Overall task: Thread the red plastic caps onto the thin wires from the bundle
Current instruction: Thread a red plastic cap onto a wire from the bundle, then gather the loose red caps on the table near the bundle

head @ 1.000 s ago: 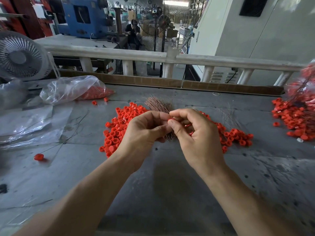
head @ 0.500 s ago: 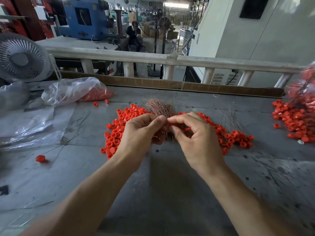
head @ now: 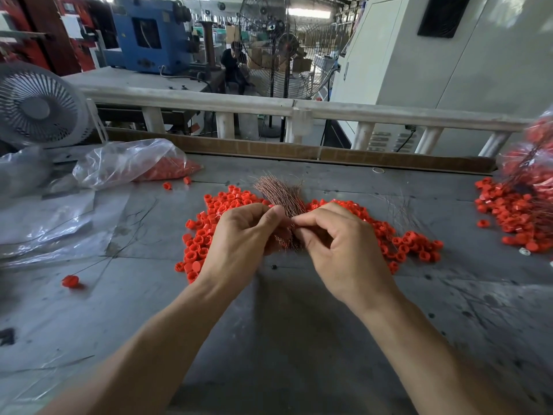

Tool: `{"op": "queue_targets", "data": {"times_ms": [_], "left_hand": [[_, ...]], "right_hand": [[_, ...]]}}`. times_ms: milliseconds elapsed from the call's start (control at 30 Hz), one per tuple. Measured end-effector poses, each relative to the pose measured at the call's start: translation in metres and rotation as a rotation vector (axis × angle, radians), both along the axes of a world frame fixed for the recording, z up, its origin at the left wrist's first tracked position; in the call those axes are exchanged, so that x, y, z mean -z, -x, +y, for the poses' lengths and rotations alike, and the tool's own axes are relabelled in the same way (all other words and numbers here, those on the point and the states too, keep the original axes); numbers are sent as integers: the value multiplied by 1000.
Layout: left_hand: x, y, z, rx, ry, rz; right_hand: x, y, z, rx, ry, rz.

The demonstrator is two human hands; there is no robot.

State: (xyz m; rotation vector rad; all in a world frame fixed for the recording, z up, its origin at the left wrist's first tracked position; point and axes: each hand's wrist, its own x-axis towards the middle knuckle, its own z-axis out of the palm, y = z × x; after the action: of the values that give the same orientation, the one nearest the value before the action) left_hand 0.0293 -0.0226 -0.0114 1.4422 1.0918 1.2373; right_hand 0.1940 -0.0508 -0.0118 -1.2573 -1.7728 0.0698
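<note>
A bundle of thin copper-coloured wires (head: 279, 191) fans up and away from between my hands. My left hand (head: 242, 241) grips the bundle's lower part, thumb pressed along it. My right hand (head: 338, 247) pinches at the wires with thumb and forefinger, right against the left thumb; whether a cap is in the pinch is hidden. A pile of loose red plastic caps (head: 209, 229) lies on the grey table (head: 284, 339) under and behind both hands, spreading to the right (head: 413, 244).
Another heap of red caps with wires (head: 514, 214) lies at the right edge. A clear plastic bag of caps (head: 134, 163) and plastic sheets lie at the left, a white fan (head: 36, 106) behind them. One cap on a wire (head: 70, 280) lies front left.
My hands have drawn closer together at the bundle, and my right forefinger and thumb now meet the left thumb. The red cap seen at the right fingertips earlier is out of sight.
</note>
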Motion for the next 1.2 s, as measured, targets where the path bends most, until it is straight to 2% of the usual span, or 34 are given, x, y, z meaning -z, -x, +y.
{"op": "queue_targets", "data": {"times_ms": [167,333,567,700,767,867,1033,1200], "left_hand": [[0,6,5,-16,-29,39],[1,13,11,-149,-84,197],[-2,23,15,-344,-152,551],[-7,24,13,-393,-200,602],[-8,26,13,-400,-235,627],[-5,30,15,-417,-275,716],[-2,35,17,-428,-245,865],[0,36,18,-411,-208,936]], "right_hand": [[-6,-33,8,316,16,53],[-9,-90,15,763,227,46],[-4,-128,18,941,405,10],[-5,-126,18,951,456,-23],[-6,-120,18,905,347,-51],[-9,-99,16,705,164,27],[1,-53,16,332,253,2],[9,-30,16,202,248,-41]]}}
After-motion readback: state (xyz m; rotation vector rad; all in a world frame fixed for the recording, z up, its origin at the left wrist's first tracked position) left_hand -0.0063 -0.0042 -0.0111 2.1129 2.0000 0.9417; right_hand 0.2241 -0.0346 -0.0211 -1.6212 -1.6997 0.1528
